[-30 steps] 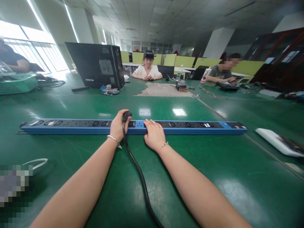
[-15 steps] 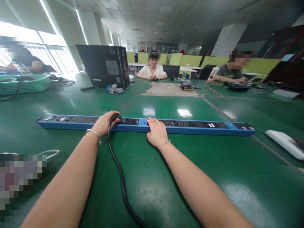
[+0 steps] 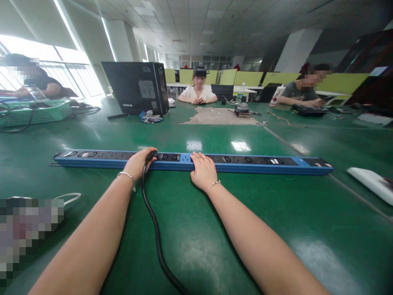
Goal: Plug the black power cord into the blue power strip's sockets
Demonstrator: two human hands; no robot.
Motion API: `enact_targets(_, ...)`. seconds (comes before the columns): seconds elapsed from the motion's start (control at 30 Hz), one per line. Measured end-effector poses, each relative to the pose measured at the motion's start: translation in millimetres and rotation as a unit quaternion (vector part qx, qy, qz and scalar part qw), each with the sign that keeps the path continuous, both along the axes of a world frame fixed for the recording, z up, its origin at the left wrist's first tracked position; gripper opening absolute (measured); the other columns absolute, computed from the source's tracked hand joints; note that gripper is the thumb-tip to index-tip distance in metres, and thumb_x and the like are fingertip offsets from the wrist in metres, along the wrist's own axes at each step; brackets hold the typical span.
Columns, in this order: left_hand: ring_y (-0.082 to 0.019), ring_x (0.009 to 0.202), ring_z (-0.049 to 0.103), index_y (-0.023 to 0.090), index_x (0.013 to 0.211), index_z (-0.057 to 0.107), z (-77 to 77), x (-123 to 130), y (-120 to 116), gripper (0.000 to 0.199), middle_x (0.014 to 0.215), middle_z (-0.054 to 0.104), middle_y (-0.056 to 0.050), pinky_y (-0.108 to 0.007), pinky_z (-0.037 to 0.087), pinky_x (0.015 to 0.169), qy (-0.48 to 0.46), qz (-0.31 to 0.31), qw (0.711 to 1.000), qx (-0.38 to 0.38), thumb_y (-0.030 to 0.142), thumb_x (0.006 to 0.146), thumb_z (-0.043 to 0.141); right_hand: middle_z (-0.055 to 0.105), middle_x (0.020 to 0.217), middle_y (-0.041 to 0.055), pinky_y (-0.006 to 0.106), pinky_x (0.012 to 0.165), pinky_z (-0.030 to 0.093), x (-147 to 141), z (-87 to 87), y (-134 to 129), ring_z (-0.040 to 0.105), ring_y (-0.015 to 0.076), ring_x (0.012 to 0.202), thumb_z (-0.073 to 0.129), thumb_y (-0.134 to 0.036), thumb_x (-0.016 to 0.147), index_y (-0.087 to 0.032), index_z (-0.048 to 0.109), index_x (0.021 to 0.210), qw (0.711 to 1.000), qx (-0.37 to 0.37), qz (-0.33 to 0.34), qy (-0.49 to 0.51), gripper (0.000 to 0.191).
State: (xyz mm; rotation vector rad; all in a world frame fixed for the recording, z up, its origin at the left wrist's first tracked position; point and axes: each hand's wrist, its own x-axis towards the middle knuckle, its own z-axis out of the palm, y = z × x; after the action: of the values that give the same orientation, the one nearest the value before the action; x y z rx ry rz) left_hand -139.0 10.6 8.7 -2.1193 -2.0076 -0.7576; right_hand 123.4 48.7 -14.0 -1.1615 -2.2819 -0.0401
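A long blue power strip [image 3: 166, 165] with a row of black sockets lies crosswise on the green table. My left hand [image 3: 139, 163] is closed around the black plug [image 3: 151, 155] of a power cord, at a socket left of the strip's middle. Fingers and plug hide the socket, so how deep the plug sits cannot be seen. From the plug, the black cord [image 3: 157, 231] runs down toward the bottom edge. My right hand [image 3: 204, 170] grips the strip near its middle, fingers laid together over the top beside a blue socket section [image 3: 185, 158].
Behind the strip stand a black computer case [image 3: 132, 88], gloves [image 3: 150, 117] and a cardboard piece [image 3: 215, 116]. A green basket [image 3: 46, 112] is at left, a white object [image 3: 370, 183] at right. Several people sit around the table.
My left hand and the plug have come down slightly onto the strip. My right hand stays in place on it. The whole view has shifted a little.
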Motion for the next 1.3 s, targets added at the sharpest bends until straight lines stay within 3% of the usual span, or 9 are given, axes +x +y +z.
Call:
enact_targets(0.23, -0.023, 0.092, 0.064, 0.029, 0.116, 0.055, 2.6, -2, -5, 0.042, 0.105, 0.068, -0.004, -0.032, 0.047, 0.081, 0.035, 0.043, 0.998, -0.015, 0.051, 0.083, 0.042, 0.047, 0.138, 0.0062, 0.038, 0.107, 0.023, 0, 1.4, -1, 0.035, 0.0213, 0.129, 0.047, -0.015, 0.074, -0.015, 0.048, 0.128, 1.0, -0.005, -0.001, 0.0, 0.055)
enact_targets(0.63, -0.022, 0.101, 0.061, 0.022, 0.116, 0.055, -7.4, 11, -7, 0.037, 0.108, 0.068, -0.007, -0.036, 0.041, 0.094, -0.012, 0.047, 0.998, 0.039, 0.037, 0.085, 0.042, 0.049, 0.136, 0.0059, 0.038, 0.106, 0.024, -1, 0.5, 0, 0.037, 0.0207, 0.128, 0.046, -0.014, 0.074, -0.016, 0.049, 0.127, 1.0, 0.0, -0.004, 0.007, 0.054)
enact_targets(0.7, -0.021, 0.099, 0.062, 0.021, 0.116, 0.055, -2.6, 12, -8, 0.037, 0.107, 0.068, -0.006, -0.035, 0.042, 0.092, -0.049, 0.069, 0.995, 0.053, 0.037, 0.084, 0.044, 0.05, 0.135, 0.0061, 0.037, 0.106, 0.024, -2, 0.6, 1, 0.038, 0.0205, 0.127, 0.046, -0.013, 0.073, -0.015, 0.047, 0.129, 1.0, -0.005, -0.007, 0.013, 0.056)
enact_targets(0.83, -0.019, 0.097, 0.062, 0.021, 0.12, 0.051, 18.7, 25, -10, 0.04, 0.113, 0.065, -0.006, -0.031, 0.046, 0.087, -0.158, 0.121, 0.967, 0.158, 0.039, 0.086, 0.042, 0.052, 0.132, 0.0086, 0.036, 0.106, 0.024, -2, 1.5, 0, 0.04, 0.0211, 0.126, 0.044, -0.012, 0.073, -0.012, 0.043, 0.132, 1.0, -0.011, -0.014, 0.02, 0.06)
enact_targets(0.93, -0.019, 0.099, 0.062, 0.026, 0.12, 0.053, 28.7, 49, -6, 0.039, 0.113, 0.065, -0.002, -0.031, 0.046, 0.089, -0.136, 0.054, 0.981, 0.125, 0.041, 0.084, 0.047, 0.054, 0.131, 0.0095, 0.035, 0.106, 0.024, -3, 2.5, 0, 0.04, 0.0213, 0.126, 0.043, -0.012, 0.074, -0.01, 0.043, 0.133, 1.0, -0.012, -0.017, 0.021, 0.059)
enact_targets(1.07, -0.02, 0.096, 0.063, 0.025, 0.119, 0.055, 22.4, 83, 5, 0.039, 0.107, 0.068, -0.004, -0.031, 0.047, 0.086, -0.096, -0.022, 0.994, 0.053, 0.04, 0.083, 0.051, 0.055, 0.129, 0.0107, 0.035, 0.105, 0.025, -3, 3.6, -1, 0.041, 0.0219, 0.125, 0.043, -0.012, 0.075, -0.009, 0.044, 0.132, 1.0, -0.006, -0.02, 0.021, 0.057)
enact_targets(1.3, -0.02, 0.1, 0.062, 0.022, 0.12, 0.053, 7.6, 101, 22, 0.038, 0.113, 0.066, -0.006, -0.03, 0.046, 0.089, -0.085, -0.041, 0.995, 0.027, 0.038, 0.085, 0.047, 0.055, 0.128, 0.0128, 0.034, 0.105, 0.025, -3, 3.1, -1, 0.041, 0.0213, 0.125, 0.043, -0.013, 0.075, -0.008, 0.043, 0.132, 0.999, -0.008, -0.018, 0.029, 0.058)
